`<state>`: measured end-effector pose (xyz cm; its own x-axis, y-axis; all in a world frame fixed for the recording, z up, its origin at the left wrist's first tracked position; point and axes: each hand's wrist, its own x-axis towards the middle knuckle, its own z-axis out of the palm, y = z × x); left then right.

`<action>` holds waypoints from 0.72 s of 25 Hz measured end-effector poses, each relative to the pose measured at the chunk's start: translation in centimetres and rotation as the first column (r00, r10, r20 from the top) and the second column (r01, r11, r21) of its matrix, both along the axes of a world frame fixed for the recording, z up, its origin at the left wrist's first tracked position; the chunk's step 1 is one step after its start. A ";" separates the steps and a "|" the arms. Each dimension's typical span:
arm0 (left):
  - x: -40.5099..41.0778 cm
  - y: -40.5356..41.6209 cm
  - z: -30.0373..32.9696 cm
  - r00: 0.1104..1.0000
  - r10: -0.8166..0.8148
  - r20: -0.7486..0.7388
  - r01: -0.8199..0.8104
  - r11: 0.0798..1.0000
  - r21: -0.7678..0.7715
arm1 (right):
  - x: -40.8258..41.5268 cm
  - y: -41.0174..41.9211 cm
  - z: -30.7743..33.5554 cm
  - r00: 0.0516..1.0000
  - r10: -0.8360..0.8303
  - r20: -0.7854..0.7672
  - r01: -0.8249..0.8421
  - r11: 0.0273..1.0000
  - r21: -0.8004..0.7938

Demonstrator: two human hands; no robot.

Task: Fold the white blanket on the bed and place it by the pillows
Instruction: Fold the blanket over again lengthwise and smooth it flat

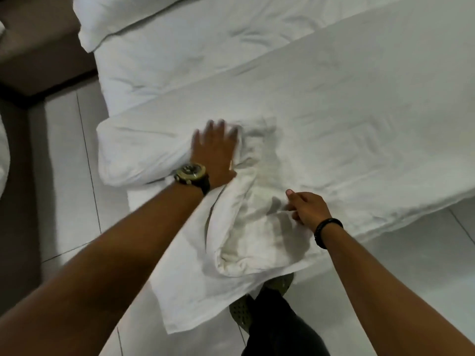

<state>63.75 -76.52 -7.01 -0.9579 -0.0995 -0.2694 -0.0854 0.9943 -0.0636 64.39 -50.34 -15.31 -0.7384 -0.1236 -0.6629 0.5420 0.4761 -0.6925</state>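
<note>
The white blanket lies in a long folded band across the bed, its near end bunched and hanging over the bed's edge toward the floor. My left hand, with a watch on the wrist, lies flat and spread on the blanket's left end, slightly blurred. My right hand, with a dark bracelet on the wrist, pinches a fold of the bunched blanket with curled fingers. A white pillow lies at the top left of the bed, apart from the blanket.
Pale floor tiles run along the bed's left side and in front of it. A brown piece of furniture stands at the top left. My dark trouser leg and green shoe are below the hanging blanket.
</note>
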 end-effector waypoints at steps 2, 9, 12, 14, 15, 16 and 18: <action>-3.6 -4.0 -0.8 0.962 0.231 0.149 -0.242 0.968 0.067 | -0.4 -0.6 -1.7 1.000 0.008 0.007 -0.008 0.999 0.045; -0.4 -5.9 -2.0 0.917 0.151 0.369 -0.265 0.922 0.282 | -1.7 -2.9 -4.1 0.995 0.044 0.089 -0.062 0.976 0.210; 6.6 -7.8 -1.8 0.887 0.095 0.451 -0.258 0.914 0.315 | -1.9 -2.9 -4.0 0.994 0.049 0.098 -0.073 0.963 0.259; 12.7 -10.0 -1.8 0.843 0.049 0.536 -0.218 0.942 0.257 | -1.5 -3.6 -3.1 0.994 0.044 0.098 -0.075 0.938 0.339; 16.1 -11.1 -1.6 0.814 -0.003 0.581 -0.151 0.964 0.217 | -0.8 -4.4 -2.5 0.994 0.072 0.084 -0.101 0.898 0.429; 19.3 -12.2 -1.2 0.775 -0.055 0.630 -0.070 0.983 0.172 | 0.3 -5.7 -2.0 0.991 0.122 0.054 -0.131 0.831 0.541; 24.3 -14.6 -1.2 0.732 -0.076 0.677 0.027 0.996 0.082 | 4.4 -9.3 -0.8 0.971 0.238 -0.025 -0.153 0.697 0.701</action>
